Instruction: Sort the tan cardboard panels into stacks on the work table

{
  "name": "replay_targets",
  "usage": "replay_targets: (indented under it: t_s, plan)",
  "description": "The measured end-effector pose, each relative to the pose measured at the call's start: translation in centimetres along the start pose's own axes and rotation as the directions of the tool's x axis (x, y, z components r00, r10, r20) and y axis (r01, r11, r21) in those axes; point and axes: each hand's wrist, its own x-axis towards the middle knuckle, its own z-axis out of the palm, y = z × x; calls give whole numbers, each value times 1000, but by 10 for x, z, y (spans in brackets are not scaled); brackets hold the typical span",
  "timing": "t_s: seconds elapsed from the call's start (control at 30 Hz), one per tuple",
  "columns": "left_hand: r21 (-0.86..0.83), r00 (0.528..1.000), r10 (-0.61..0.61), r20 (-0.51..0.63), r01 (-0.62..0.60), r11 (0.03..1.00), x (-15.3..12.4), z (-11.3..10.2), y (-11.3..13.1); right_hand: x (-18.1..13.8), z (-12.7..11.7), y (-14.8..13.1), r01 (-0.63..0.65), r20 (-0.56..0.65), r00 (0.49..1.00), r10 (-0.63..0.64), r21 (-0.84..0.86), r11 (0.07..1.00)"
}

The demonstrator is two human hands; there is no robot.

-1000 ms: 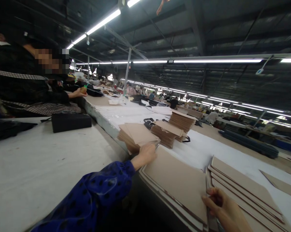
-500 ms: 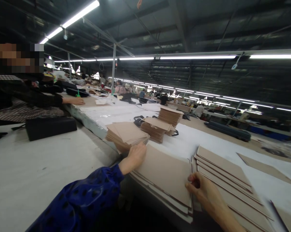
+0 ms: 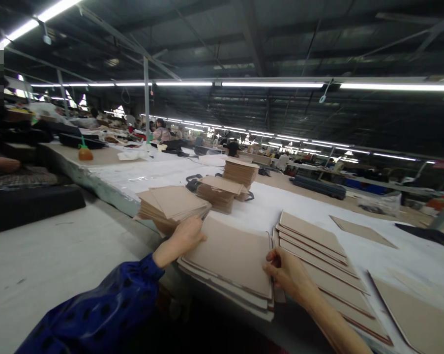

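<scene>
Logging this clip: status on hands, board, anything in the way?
Left hand at top board, left edge. Right hand at right edge. Cardboard pile close beyond left hand.

On the bench, a pile of panels lies at the near edge between the left hand and the right hand, with an overlapping row of panels just to its right. Behind the pile, to the left, is a sheet stack, with a middle stack and a rear stack successively farther back and rightward. A bottle stands at the bench's far left.
</scene>
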Motion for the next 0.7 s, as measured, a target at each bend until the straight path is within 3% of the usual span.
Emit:
replay_targets:
  t_s: [0.5, 0.7]
  plan:
    - [39, 1000, -14, 24, 13, 999, -4, -7, 3, 4, 3, 5, 9, 55, 998, -16, 130, 992]
    - [56, 999, -14, 34, 12, 998, -7, -8, 6, 4, 2, 3, -12, 64, 998, 6, 101, 995]
